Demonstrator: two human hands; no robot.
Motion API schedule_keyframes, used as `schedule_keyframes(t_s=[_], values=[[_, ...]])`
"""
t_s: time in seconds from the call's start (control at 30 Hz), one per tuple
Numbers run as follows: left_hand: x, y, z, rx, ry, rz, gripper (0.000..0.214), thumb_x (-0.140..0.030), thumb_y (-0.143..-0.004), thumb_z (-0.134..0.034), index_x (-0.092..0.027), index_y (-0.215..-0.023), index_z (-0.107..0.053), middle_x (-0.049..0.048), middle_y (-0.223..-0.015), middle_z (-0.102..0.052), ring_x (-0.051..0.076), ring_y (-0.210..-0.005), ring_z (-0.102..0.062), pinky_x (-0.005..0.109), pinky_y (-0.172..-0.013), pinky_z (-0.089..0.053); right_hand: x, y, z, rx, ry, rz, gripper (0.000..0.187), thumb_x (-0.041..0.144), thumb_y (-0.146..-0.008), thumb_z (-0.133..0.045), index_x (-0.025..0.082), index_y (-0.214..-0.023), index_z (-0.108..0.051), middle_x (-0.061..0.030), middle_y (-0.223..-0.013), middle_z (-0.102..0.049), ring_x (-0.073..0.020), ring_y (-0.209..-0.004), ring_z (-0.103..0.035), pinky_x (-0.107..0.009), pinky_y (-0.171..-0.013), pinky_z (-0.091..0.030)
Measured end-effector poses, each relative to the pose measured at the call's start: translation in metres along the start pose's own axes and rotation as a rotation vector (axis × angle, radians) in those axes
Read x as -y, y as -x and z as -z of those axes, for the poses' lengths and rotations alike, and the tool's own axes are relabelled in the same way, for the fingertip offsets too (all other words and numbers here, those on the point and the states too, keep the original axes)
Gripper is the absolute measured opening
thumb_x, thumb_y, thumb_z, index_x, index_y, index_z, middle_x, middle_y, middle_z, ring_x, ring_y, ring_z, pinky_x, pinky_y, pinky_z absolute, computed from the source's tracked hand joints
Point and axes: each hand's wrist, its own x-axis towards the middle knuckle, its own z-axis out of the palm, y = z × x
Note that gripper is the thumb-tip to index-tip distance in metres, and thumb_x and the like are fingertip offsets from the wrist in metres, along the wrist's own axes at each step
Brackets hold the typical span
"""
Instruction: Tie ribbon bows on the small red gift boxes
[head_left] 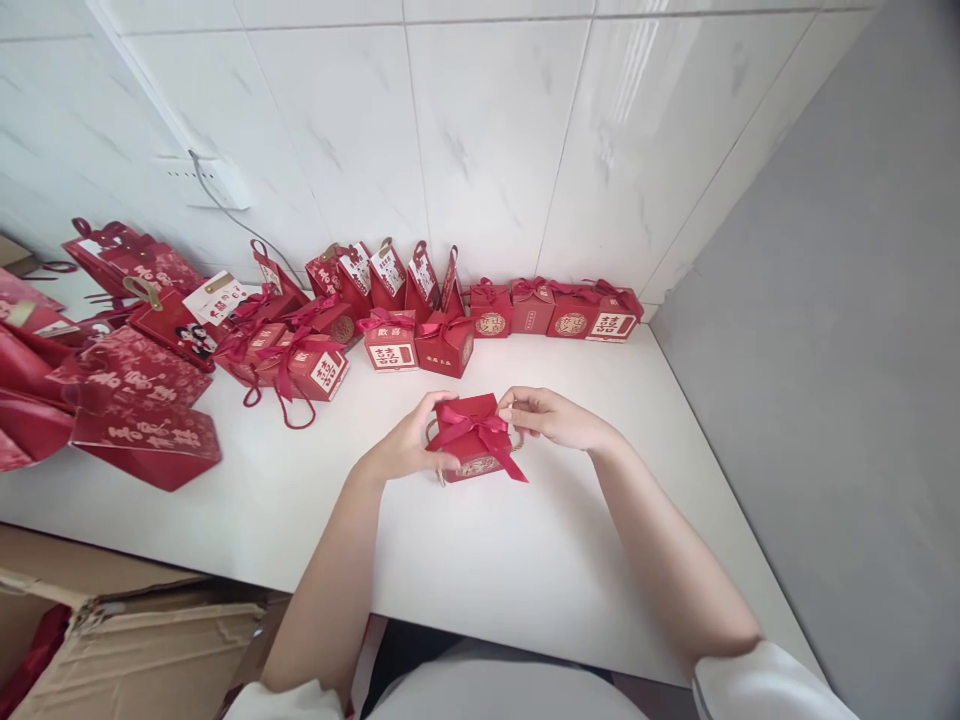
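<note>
A small red gift box [478,405] with a gold design on its front stands on the white table in front of me. A red ribbon [480,425] is tied in a bow across its top, one tail hanging over the front edge. Rope handles show at both its sides. My left hand [416,440] grips the box's left side, thumb at the front and fingers at the back. At the right end of the bow, my right hand [544,415] pinches the ribbon between thumb and fingers; the exact fingertip contact is partly hidden.
Several red boxes with ribbons [491,308] line the tiled wall. Small red bags [388,275] with handles stand beside them. Larger red packages [150,400] crowd the table's left. An open cardboard box [157,650] is below the front edge. A grey panel [817,350] borders the right side.
</note>
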Motion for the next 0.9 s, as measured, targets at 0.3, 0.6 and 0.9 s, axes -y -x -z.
schedule_keyframes(t_s=[0.3, 0.6, 0.9], values=[[0.027, -0.009, -0.003, -0.010, 0.252, 0.168, 0.091, -0.037, -0.064, -0.082, -0.024, -0.142, -0.038, 0.0160, -0.141, -0.049, 0.032, -0.119, -0.057, 0.041, -0.081, -0.060, -0.010, 0.005, 0.020, -0.121, 0.170, -0.050, 0.052, 0.061, -0.087, -0.053, 0.024, -0.124, -0.052, -0.0100, -0.126, -0.057, -0.0265, -0.119, -0.052, -0.046, -0.101, -0.042], [0.047, -0.033, -0.029, -0.519, 0.500, 0.286, 0.063, -0.064, -0.079, -0.057, -0.013, -0.115, -0.066, 0.0115, -0.107, -0.073, 0.029, -0.101, -0.067, 0.037, -0.085, -0.052, -0.046, -0.035, -0.022, -0.130, -0.188, 0.054, 0.105, 0.056, -0.081, -0.064, 0.028, -0.154, 0.006, -0.0098, -0.161, -0.017, -0.0265, -0.146, -0.022, -0.052, -0.118, -0.024], [0.062, -0.041, -0.039, -0.472, 0.500, 0.243, 0.072, -0.075, -0.076, -0.051, -0.012, -0.107, -0.069, 0.0126, -0.096, -0.074, 0.026, -0.085, -0.066, 0.033, -0.069, -0.050, -0.089, -0.054, -0.032, -0.226, -0.596, 0.246, 0.074, 0.047, -0.086, -0.061, 0.034, -0.148, -0.025, -0.0064, -0.151, -0.039, -0.0273, -0.129, -0.051, -0.051, -0.103, -0.047]])
